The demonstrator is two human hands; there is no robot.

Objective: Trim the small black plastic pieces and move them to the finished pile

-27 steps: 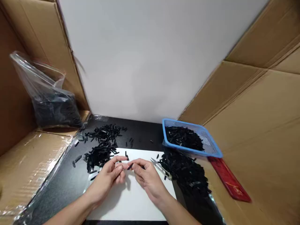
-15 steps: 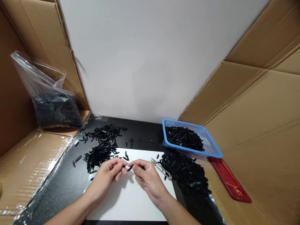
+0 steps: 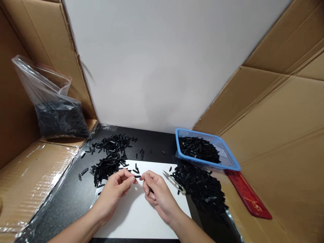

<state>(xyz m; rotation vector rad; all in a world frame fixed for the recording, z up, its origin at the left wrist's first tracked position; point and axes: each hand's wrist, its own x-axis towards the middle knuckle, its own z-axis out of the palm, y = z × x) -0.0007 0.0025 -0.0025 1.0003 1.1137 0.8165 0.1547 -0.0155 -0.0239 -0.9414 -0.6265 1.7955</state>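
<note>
A small black plastic piece is being pinched at its ends between the fingertips of the left hand and the right hand, both closed on it above the white sheet. Thread snips are lying near the sheet's right edge, beside a blue basket.

- Left hand reaches in over the white sheet, thumb and forefinger pinched together.
- Right hand hovers over the same sheet, fingers curled, fingertips nearly meeting the left's.
</note>
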